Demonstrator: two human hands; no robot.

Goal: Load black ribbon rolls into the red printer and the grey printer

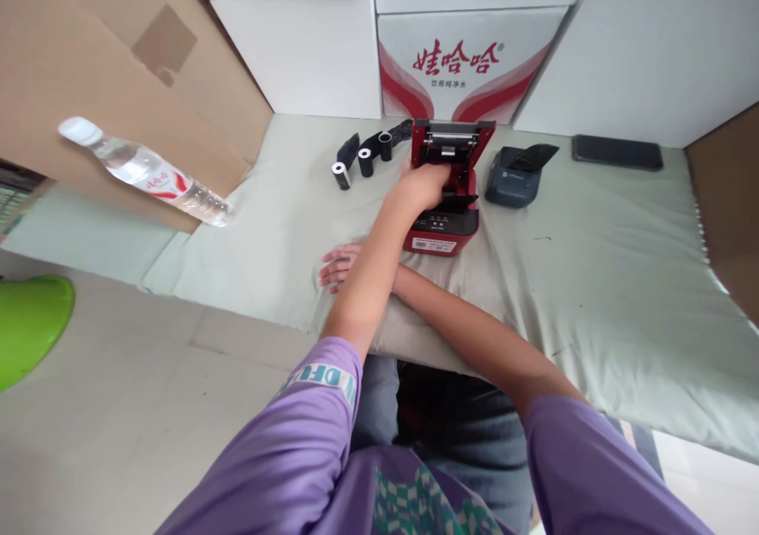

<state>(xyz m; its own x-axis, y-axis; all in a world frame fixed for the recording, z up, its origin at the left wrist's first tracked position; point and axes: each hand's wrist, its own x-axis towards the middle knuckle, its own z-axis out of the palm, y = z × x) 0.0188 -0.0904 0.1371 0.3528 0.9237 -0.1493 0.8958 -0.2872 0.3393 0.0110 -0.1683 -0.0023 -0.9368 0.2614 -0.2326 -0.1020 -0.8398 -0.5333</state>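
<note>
Red printer (442,235) sits upper middle of frame on grey cloth (593,282), lid up. Left hand (422,183) reaches inside, grip hidden. Right hand (339,266) flat, open on cloth, lower left of printer

The printer (446,203) under the left hand (422,186) was deep red with a black lid interior and a white label strip on its front. Beside it sat a dark grey printer (515,176), and the paper rolls (363,159) were black with white ends. A pale sage cloth (593,282) covered the bench, the sleeves (308,432) were lilac, and the carton (468,61) was white with red swooshes
</note>
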